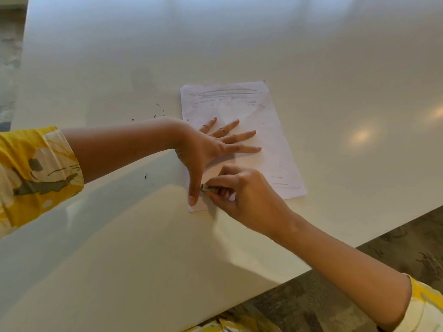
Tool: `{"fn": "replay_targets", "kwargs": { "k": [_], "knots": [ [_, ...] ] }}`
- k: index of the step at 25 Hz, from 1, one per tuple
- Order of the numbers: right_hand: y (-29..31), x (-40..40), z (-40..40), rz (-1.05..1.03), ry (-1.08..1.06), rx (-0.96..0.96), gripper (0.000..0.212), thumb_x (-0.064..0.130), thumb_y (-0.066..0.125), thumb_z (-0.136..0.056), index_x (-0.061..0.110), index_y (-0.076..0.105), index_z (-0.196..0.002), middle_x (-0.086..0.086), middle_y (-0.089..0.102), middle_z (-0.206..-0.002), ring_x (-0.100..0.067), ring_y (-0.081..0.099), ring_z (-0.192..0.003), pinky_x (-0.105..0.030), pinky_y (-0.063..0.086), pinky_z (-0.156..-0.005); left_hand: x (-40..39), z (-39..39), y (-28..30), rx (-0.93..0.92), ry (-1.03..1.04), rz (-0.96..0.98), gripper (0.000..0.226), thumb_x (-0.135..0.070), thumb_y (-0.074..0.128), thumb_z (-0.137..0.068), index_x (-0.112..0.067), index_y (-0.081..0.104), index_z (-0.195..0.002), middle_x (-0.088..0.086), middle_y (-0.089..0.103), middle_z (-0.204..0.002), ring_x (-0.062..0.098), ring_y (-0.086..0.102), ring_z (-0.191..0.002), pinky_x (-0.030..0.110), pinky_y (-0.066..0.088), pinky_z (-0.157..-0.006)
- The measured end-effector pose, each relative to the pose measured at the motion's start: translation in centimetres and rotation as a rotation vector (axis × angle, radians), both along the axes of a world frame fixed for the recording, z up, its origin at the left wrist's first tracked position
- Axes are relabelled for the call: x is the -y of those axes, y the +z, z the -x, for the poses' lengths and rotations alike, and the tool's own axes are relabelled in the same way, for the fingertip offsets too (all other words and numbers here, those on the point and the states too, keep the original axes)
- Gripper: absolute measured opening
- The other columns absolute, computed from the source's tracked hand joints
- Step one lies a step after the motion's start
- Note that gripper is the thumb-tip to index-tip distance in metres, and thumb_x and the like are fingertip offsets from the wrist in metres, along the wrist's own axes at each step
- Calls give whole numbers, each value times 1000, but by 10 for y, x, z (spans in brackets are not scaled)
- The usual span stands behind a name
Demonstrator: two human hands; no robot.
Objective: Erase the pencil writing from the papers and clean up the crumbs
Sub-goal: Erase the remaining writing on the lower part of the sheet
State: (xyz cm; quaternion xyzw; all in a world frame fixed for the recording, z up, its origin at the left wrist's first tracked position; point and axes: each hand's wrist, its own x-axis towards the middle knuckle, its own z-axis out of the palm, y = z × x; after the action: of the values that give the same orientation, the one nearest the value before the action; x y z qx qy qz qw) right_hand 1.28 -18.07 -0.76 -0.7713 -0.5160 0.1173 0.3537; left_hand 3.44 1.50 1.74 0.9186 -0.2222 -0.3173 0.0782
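Erasing lower-left paper (275, 140) corner | right hand (239, 195) pinching eraser (208, 188) | left hand (206, 144) pressing flat, fingers spread | risk: sheet creasing if pressing slackens | crumbs (159, 110) scattering on table (119, 68)

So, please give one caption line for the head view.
Left hand flattens the paper while right hand rubs an eraser.
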Motion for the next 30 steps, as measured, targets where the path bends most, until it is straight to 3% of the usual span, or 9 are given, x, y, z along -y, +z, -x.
{"fn": "replay_targets", "kwargs": {
  "k": [2, 8, 14, 19, 24, 27, 30],
  "knots": [
    [3, -5, -8, -8, -20, -65, 13, 21, 74, -88, 14, 80, -98, 2, 68, -89, -8, 63, -71, -22, 54, -67, -5, -5, -3, -42, -41, 12, 150, -65, 90, -52, -56, -29, -143, -20, -46, -151, 17, -53, -132, 51, -36, -104],
    [6, -5, 11, 4, -131, -57, 12, 22, 73, -89, 12, 79, -92, 6, 63, -80, -6, 57, -66, -14, 48, -62, -2, -6, -5, -41, -42, -67, 159, -67, 92, -44, -56, -33, -142, -21, -51, -147, 16, -56, -129, 54, -36, -103],
    [8, -6, 12, 17, -226, -160, 12, 25, 74, -87, 15, 80, -90, 6, 65, -79, -9, 59, -68, -24, 52, -63, 0, -7, -5, -59, -33, -83, 159, -66, 91, -46, -53, -33, -143, -19, -52, -147, 19, -56, -129, 57, -35, -105],
    [5, 4, 35, 24, -306, -158, 13, 27, 70, -90, 18, 79, -92, 7, 61, -79, -8, 57, -69, -23, 51, -63, -1, -8, -5, -63, -33, -96, 160, -66, 92, -44, -54, -34, -142, -20, -51, -148, 18, -56, -129, 57, -34, -106],
    [6, 12, 31, 25, -315, -310, 12, 28, 75, -86, 22, 79, -96, 8, 66, -77, -7, 60, -67, -20, 51, -61, 0, -9, -1, -108, 8, -87, 157, -63, 92, -45, -55, -29, -145, -22, -48, -149, 17, -53, -132, 59, -31, -109],
    [6, 13, 21, -18, -463, -416, 12, 30, 77, -85, 21, 74, -93, 7, 68, -70, -4, 60, -58, -14, 46, -55, 3, -8, 3, -118, 50, -66, 148, -64, 91, -50, -63, -26, -141, -25, -46, -149, 15, -52, -133, 60, -28, -111],
    [4, 15, 16, -25, -559, -405, 14, 31, 77, -85, 21, 73, -94, 8, 69, -73, -4, 63, -63, -14, 49, -58, 5, -5, 2, -93, 69, -81, 147, -64, 90, -50, -64, -26, -140, -24, -45, -150, 17, -50, -135, 61, -27, -112]
  ]
}}
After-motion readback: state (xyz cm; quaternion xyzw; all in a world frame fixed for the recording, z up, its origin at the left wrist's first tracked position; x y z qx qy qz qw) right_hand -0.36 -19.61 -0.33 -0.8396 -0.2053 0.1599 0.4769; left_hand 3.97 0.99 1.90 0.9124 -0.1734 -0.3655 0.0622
